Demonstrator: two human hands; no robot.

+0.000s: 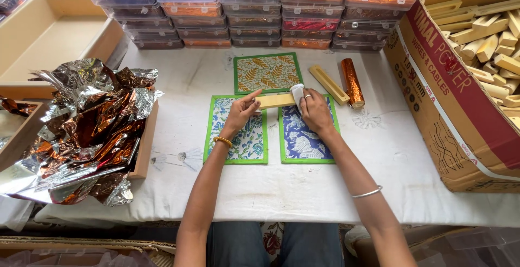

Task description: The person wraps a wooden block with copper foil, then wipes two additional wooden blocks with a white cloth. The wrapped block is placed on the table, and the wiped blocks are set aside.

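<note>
My left hand (241, 113) grips the left end of a pale wooden block (275, 101) that lies across two green-edged patterned mats. My right hand (314, 111) presses a small white cloth (297, 92) against the block's right end. The left mat (238, 137) is blue-green floral, the right mat (303, 139) is blue and white. A third mat (267, 72) with yellow leaves lies just beyond them. To the right of it rest a second wooden block (329, 84) and a block wrapped in copper foil (352, 82).
A heap of silver and copper foil scraps (86, 131) fills a wooden tray at left. Several stacked clear plastic boxes (254, 10) line the far edge. A big cardboard box (460, 115) of wooden blocks stands at right. An empty wooden tray (51, 31) sits far left.
</note>
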